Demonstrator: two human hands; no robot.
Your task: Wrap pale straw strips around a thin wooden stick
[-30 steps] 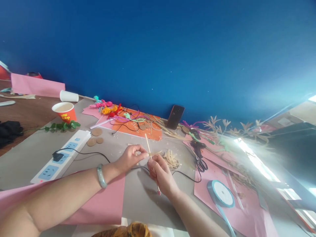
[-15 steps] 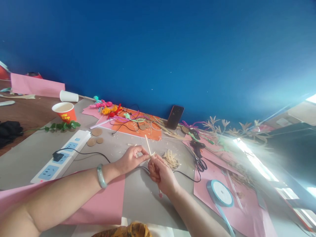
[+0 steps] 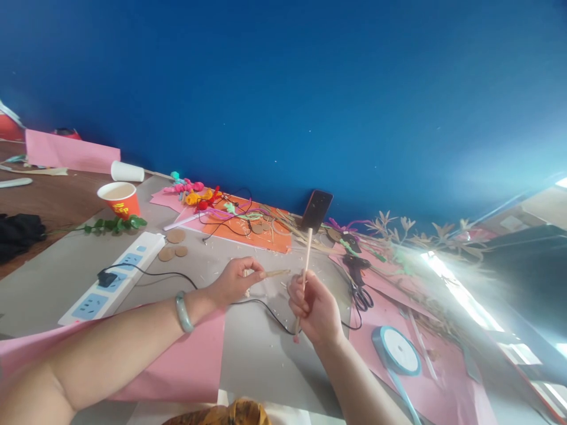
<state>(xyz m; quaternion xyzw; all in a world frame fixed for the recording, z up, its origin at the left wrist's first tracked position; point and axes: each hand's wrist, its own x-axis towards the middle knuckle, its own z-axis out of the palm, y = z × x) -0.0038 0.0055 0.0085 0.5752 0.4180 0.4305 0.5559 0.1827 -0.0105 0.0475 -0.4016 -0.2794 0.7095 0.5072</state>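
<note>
My left hand (image 3: 241, 280), with a pale green bangle on its wrist, pinches a thin tan strip (image 3: 278, 273) that points right. My right hand (image 3: 313, 304) is closed round a thin pale stick (image 3: 308, 251), held nearly upright, with a small pink tip at its lower end. The two hands are apart, and the strip's free end lies just left of the stick. Small pale scraps lie on the grey table (image 3: 261, 366) around the hands. The pale shredded bundle is mostly hidden behind my right hand.
A power strip (image 3: 113, 280), wooden discs (image 3: 176, 236) and a paper cup (image 3: 119, 199) are at left. Orange paper (image 3: 274, 235) and a phone (image 3: 316, 211) lie behind. Scissors (image 3: 362, 298) and blue ribbon (image 3: 396, 350) sit right. A black cable (image 3: 274, 317) crosses the middle.
My hands have moved apart: the right went right and slightly up with the stick, now more upright. The strip in my left hand now shows clearly. The view has shifted slightly.
</note>
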